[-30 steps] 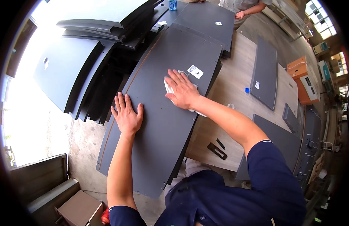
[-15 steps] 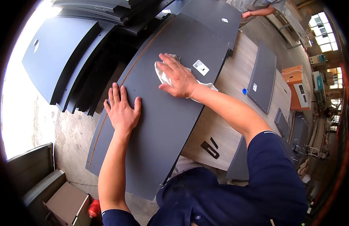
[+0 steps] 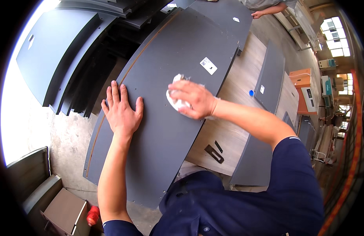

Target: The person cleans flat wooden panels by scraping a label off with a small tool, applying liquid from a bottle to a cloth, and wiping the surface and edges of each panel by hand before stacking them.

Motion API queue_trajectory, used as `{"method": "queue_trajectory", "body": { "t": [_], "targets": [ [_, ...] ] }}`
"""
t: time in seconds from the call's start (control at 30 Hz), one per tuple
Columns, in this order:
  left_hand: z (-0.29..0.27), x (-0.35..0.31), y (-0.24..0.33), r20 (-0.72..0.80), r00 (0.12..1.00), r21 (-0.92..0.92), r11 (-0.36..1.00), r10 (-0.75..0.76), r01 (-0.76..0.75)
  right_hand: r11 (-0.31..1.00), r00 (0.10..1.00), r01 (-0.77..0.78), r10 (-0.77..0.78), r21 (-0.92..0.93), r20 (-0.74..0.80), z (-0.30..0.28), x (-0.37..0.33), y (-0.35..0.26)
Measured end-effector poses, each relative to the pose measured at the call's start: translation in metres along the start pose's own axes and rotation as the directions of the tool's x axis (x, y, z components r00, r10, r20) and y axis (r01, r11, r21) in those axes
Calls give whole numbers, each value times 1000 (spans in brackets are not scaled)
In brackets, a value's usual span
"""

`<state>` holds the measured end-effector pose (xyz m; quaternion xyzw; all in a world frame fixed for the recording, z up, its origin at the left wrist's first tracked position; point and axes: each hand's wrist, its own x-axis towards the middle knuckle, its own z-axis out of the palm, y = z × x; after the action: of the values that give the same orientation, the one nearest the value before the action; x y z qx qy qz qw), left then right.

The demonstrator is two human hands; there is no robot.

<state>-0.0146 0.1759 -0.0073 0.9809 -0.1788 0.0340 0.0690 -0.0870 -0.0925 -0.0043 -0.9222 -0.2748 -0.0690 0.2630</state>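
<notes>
A long dark grey panel [image 3: 162, 137] with small drilled holes lies in front of me, a brown strip [image 3: 144, 49] running along its left side. My left hand [image 3: 123, 112] rests flat on the panel near that strip, fingers spread, with nothing in it. On the panel's right half my right hand [image 3: 195, 100] is closed over a bunched white cloth [image 3: 175, 101] and presses it to the surface. Part of the cloth is hidden under the palm. A white label [image 3: 208, 65] is stuck on the panel just beyond my right hand.
Curved dark panels [image 3: 56, 51] are stacked at the far left. Right of my panel, a wood-grain board [image 3: 201, 151] carries a black slotted piece [image 3: 214, 153], a blue cap [image 3: 251, 93] and another grey panel [image 3: 270, 74]. Another person's hand [image 3: 258, 14] shows at the far right. A red object [image 3: 93, 215] lies lower left.
My right hand has pulled the cloth toward me, away from the label, and its fingers have curled round it. My left hand stays flat on the panel. The view has shifted slightly.
</notes>
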Motion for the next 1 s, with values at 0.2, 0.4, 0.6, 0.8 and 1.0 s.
{"method": "queue_trajectory", "body": {
  "t": [0.2, 0.4, 0.6, 0.8, 1.0],
  "targets": [
    [3, 2, 2, -27, 999, -62, 998, 20, -21, 945, 961, -258, 230, -199, -153, 36, 56, -18],
    [7, -1, -9, -48, 999, -110, 994, -11, 5, 942, 959, -259, 276, -212, 57, 37, 103, 43],
    [2, 4, 9, -39, 999, -94, 996, 4, -8, 516, 620, -760, 757, -395, -206, -70, 98, 221],
    [2, 0, -2, -5, 1000, -66, 998, 7, -7, 990, 981, -114, 126, -85, 150, 48, 165, 54],
    [-5, -1, 0, -8, 1000, -49, 999, 0, -1, 617, 692, -710, 700, -339, -176, -85, 40, 251]
  ]
}}
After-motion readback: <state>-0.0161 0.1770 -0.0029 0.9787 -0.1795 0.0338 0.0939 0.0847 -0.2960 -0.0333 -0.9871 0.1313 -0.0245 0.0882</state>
